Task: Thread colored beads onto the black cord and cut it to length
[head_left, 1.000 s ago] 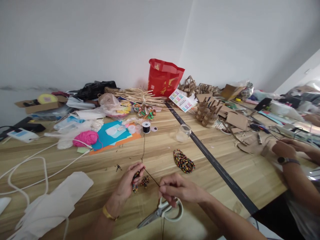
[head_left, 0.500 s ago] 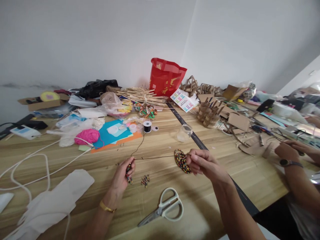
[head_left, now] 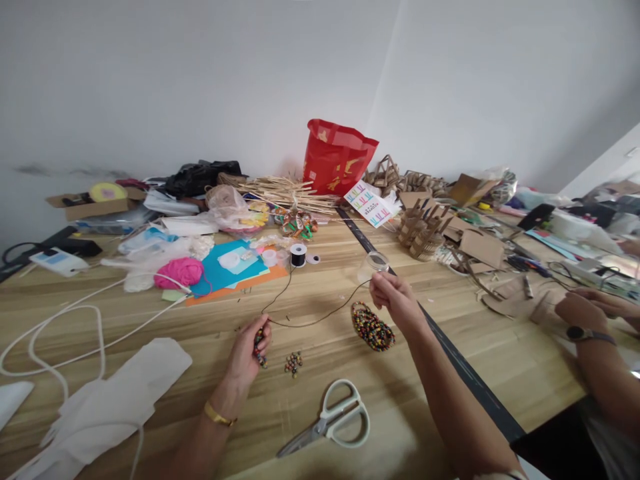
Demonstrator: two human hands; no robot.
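Observation:
A string of multicoloured beads [head_left: 259,347] hangs in my left hand [head_left: 250,350], whose fingers are closed round it and a dark cord. My right hand [head_left: 395,297] pinches the same dark cord [head_left: 320,323], which sags between both hands. From my left fingertips the cord also runs up to a black spool [head_left: 299,255]. Below my right hand lies a coiled heap of strung beads [head_left: 373,327]. Several loose beads [head_left: 293,363] sit right of my left hand. White-handled scissors [head_left: 330,420] lie nearer to me. A clear jar [head_left: 373,265] stands just behind my right fingers.
Pink yarn [head_left: 180,272] and blue paper [head_left: 225,267] lie at left, with a white cable [head_left: 65,310] and white cloth [head_left: 120,393]. A red bag [head_left: 337,160] stands at the back. Woven baskets [head_left: 423,230] are at right. Another person's hands [head_left: 590,313] rest at far right.
My right hand has risen away from the bead coil, toward the jar. The cord between my hands has gone from taut to slack. My left hand keeps its hold.

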